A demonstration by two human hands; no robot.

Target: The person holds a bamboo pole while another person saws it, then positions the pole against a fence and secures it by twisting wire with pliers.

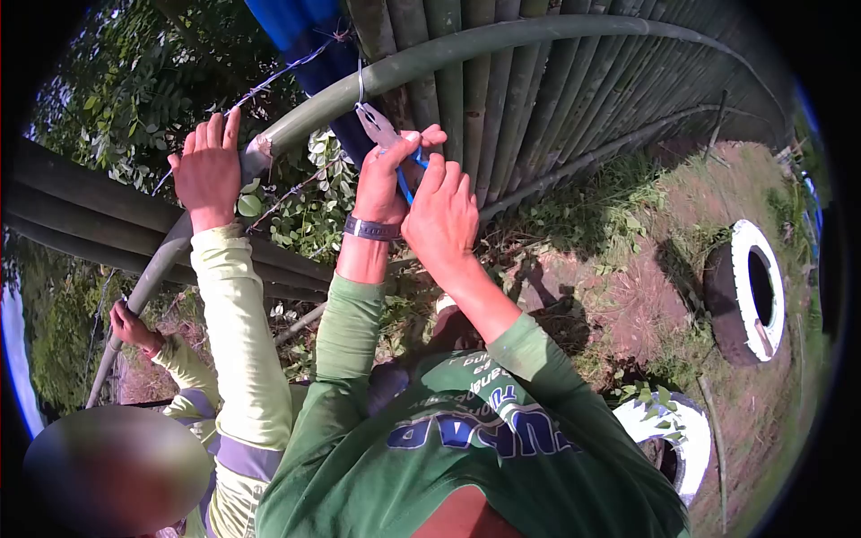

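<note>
A pair of pliers [378, 126] with blue handles points up at the bamboo rail [413, 65]. Its jaws are at a thin wire [361, 82] looped around that rail. My left hand [380, 186], with a dark watch on the wrist, is closed around the pliers near the pivot, thumb along the metal. Just to its right, my right hand [441, 221] is closed on the blue handles, fingers curled. The palms and part of the handles are hidden.
A co-worker at left rests one hand [207, 169] by the rail's end and grips a lower pole with the other hand [134, 328]. Barbed wire [285, 73] runs nearby. Upright bamboo poles [502, 99] form a fence. White-painted tires [746, 291] stand at right.
</note>
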